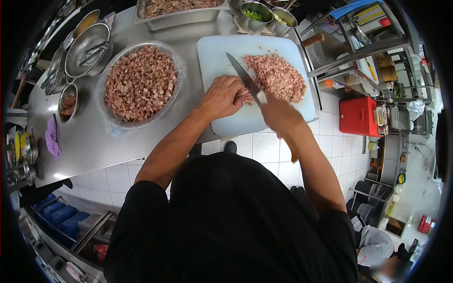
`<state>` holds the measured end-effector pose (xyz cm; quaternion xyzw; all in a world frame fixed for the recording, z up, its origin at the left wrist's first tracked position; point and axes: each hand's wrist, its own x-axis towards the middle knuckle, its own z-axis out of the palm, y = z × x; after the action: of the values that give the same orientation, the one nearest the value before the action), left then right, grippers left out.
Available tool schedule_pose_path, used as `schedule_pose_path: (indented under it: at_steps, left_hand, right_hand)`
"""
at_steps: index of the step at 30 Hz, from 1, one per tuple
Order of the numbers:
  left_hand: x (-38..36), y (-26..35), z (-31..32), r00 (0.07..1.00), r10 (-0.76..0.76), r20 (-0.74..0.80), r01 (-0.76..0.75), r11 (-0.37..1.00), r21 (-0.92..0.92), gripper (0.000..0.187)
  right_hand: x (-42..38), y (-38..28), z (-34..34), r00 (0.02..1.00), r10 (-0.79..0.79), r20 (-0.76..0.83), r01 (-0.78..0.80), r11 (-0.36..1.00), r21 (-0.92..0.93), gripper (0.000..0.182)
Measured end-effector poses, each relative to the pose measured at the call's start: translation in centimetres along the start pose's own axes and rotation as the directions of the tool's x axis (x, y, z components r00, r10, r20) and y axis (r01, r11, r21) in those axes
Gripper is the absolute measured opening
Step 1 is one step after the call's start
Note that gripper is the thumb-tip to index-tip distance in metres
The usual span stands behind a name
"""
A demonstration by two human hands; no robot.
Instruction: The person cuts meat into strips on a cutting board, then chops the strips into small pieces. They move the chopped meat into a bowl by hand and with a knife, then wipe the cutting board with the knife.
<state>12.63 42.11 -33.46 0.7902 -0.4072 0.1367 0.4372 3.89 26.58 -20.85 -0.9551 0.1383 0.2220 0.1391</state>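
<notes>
My right hand [281, 115] is wrapped round the handle of a large kitchen knife [245, 75]. Its blade points away from me and to the left, over the white cutting board [212, 52]. Left of the blade, my left hand [222, 97] rests on the board with curled fingers, pressed on a small piece of meat [247, 97] that shows at the fingertips. A heap of finely chopped meat [278, 78] lies just right of the blade. Further left stands a plastic-lined bowl of diced meat [139, 82].
A metal tray of meat [179, 8] and a pot with chopped greens [255, 14] stand behind the board. Metal strainers [89, 49], a small bowl [68, 101] and a purple cloth [53, 137] are at left. A red box [358, 116] and another person [377, 247] are at right.
</notes>
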Motion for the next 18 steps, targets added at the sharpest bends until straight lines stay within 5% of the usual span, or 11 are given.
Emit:
schedule_pose_path:
  at_steps: [2,4,6,9,11,14,18]
  left_hand:
    - [0.2,-0.6,0.1,0.996,-0.016,0.086,0.016,1.0,-0.006,0.017]
    - [0.1,-0.9,0.1,0.984,-0.031,0.174,0.033,0.999,-0.006,0.02]
    - [0.2,-1.1,-0.1,0.966,-0.038,0.255,0.037,0.999,0.011,0.024]
    - [-0.2,-0.5,-0.1,0.998,-0.006,0.056,0.006,1.0,0.013,0.02]
    - [-0.5,-0.6,-0.3,0.997,0.0,0.079,-0.001,1.0,0.014,0.019]
    - [-0.5,-1.1,-0.1,0.993,0.003,0.116,-0.005,1.0,0.023,0.022]
    - [-0.6,-1.5,-0.2,0.975,-0.003,0.221,-0.001,1.0,0.018,0.023]
  right_hand:
    - [-0.4,2.2,4.3,0.977,-0.112,-0.183,0.07,0.973,-0.22,0.03]
    - [0.7,2.0,6.6,0.986,-0.036,-0.163,0.023,0.996,-0.082,0.028]
    - [2.3,2.4,7.1,0.942,-0.141,-0.305,0.137,0.99,-0.035,0.035]
    - [4.2,1.9,3.1,0.981,-0.151,-0.122,0.15,0.989,-0.013,0.035]
    - [1.2,0.5,0.5,0.995,-0.098,0.032,0.098,0.995,0.0,0.035]
    - [-0.5,1.3,4.5,0.992,-0.057,-0.115,0.035,0.982,-0.186,0.038]
    - [2.7,1.6,6.0,0.952,-0.162,-0.261,0.142,0.985,-0.095,0.033]
